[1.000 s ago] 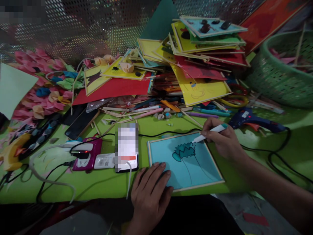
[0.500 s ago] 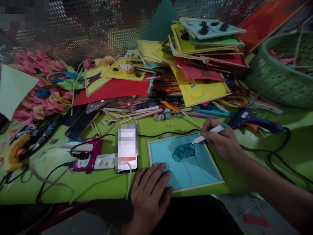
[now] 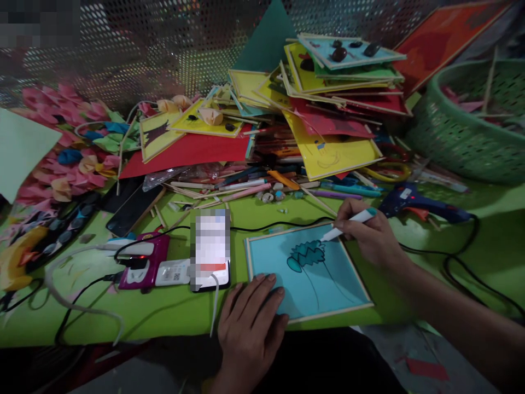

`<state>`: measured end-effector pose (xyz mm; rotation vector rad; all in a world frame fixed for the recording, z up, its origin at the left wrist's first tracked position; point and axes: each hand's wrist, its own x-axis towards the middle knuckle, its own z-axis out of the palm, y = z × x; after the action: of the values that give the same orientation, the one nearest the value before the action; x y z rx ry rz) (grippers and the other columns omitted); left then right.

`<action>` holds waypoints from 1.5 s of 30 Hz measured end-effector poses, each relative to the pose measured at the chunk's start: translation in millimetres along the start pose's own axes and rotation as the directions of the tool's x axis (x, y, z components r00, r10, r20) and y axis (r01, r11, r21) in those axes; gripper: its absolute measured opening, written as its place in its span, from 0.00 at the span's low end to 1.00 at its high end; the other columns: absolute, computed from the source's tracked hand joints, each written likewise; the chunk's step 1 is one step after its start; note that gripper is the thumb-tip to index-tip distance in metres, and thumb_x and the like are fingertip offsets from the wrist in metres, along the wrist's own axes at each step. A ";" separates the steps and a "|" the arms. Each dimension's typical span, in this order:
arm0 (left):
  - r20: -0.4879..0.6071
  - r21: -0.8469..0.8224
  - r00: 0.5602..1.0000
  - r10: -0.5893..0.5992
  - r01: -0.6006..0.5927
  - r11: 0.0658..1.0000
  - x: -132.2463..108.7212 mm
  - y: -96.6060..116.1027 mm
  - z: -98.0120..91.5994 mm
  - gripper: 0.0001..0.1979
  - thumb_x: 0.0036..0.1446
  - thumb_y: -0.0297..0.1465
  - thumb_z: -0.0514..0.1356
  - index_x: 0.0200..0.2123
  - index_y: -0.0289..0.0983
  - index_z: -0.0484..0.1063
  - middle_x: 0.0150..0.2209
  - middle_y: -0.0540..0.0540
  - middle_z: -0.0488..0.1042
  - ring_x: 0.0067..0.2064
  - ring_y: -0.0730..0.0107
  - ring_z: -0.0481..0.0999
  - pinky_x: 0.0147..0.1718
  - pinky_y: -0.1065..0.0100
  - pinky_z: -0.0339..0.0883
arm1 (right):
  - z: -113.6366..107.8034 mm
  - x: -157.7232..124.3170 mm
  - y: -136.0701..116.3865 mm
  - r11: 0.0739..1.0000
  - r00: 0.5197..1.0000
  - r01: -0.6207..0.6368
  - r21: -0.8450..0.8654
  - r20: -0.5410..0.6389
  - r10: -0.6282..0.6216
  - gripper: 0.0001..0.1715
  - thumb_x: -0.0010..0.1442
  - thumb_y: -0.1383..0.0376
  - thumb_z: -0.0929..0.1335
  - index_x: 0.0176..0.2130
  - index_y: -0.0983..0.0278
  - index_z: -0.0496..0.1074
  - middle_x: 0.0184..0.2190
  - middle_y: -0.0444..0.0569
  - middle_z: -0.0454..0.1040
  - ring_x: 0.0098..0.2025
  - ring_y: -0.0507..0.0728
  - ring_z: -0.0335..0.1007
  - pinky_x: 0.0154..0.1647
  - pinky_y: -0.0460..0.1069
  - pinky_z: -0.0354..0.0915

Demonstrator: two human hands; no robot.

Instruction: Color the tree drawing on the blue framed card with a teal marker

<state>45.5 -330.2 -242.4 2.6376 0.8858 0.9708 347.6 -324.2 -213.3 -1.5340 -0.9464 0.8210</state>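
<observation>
A blue framed card (image 3: 332,287) with a teal flower drawing lies on the green table (image 3: 164,312) in front of me. My right hand (image 3: 371,235) is closed round a white marker (image 3: 348,223) with a teal cap; its tip touches the drawn flower's upper right edge. My left hand (image 3: 250,323) rests flat with fingers stretched out on the card's near left corner, holding nothing.
A phone (image 3: 211,249) on a cable lies left of the card, beside a pink power bank (image 3: 143,262). A blue glue gun (image 3: 414,202) sits to the right, a green basket (image 3: 467,131) behind it. Stacked coloured cards (image 3: 328,109), pens, sticks and paper flowers (image 3: 69,148) crowd the back.
The view has shifted slightly; both hands stay where they were, the marker tip still at the flower drawing.
</observation>
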 end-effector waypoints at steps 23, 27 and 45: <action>-0.014 0.014 1.000 0.007 -0.006 1.000 1.3 1.0 -0.4 0.12 0.69 0.30 0.59 0.51 0.40 0.79 0.53 0.43 0.83 0.58 0.60 0.79 0.61 0.58 0.61 | 1.8 -1.4 -1.6 0.999 0.999 -0.021 0.032 0.030 0.020 0.09 0.51 0.63 0.73 0.24 0.61 0.70 0.16 0.39 0.62 0.21 0.51 0.53 0.22 0.50 0.47; -0.012 0.015 1.000 0.005 -0.005 1.000 1.7 1.2 -0.3 0.12 0.69 0.30 0.59 0.51 0.39 0.79 0.53 0.43 0.83 0.59 0.60 0.79 0.61 0.58 0.61 | 0.9 -1.0 1.9 0.999 0.999 -0.021 0.039 0.025 0.020 0.10 0.51 0.62 0.73 0.24 0.60 0.70 0.16 0.39 0.62 0.21 0.51 0.54 0.23 0.50 0.48; -0.017 0.014 1.000 -0.005 0.005 1.000 0.5 1.2 -0.1 0.12 0.70 0.31 0.59 0.51 0.40 0.79 0.54 0.44 0.83 0.58 0.60 0.80 0.61 0.58 0.61 | 5.4 -2.1 -9.0 0.999 0.999 -0.019 0.032 0.036 0.018 0.10 0.49 0.62 0.73 0.23 0.60 0.69 0.16 0.41 0.61 0.21 0.52 0.53 0.23 0.50 0.49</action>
<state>46.3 -330.9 -241.7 2.6420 0.9057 0.9902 340.7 -323.0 -205.3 -1.5062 -0.9417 0.8755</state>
